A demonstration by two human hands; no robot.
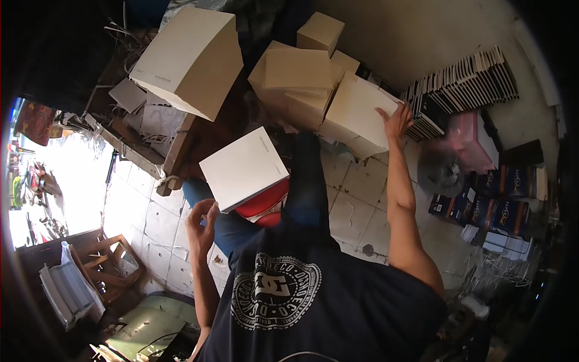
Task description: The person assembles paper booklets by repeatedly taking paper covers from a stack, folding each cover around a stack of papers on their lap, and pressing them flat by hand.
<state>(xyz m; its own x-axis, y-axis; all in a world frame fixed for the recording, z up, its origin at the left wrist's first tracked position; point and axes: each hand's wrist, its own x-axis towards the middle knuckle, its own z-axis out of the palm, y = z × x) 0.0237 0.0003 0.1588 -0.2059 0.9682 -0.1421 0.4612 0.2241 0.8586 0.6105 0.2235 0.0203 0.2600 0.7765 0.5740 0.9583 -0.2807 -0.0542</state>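
Note:
A white block of stacked paper sheets [244,169] with small print on top lies in front of me, over a red stool [263,204] between my legs. My left hand [202,222] is at its near left corner, fingers curled and thumb and fingertips pinched at the edge. Reaching far to the right, my right hand [398,122] rests on the corner of a tall stack of pale paper [357,114]. Its thumb stands apart from the fingers, which lie along the stack's right edge. Whether a sheet is under its fingertips is hard to see.
A large paper stack [193,60] stands on a cluttered wooden table [129,142] at upper left. Brown-paper-topped stacks [295,72] sit at the back. Dark-spined books [464,81] line the right wall, near a fan [441,166] and blue boxes [500,214]. A wooden frame [111,265] stands lower left.

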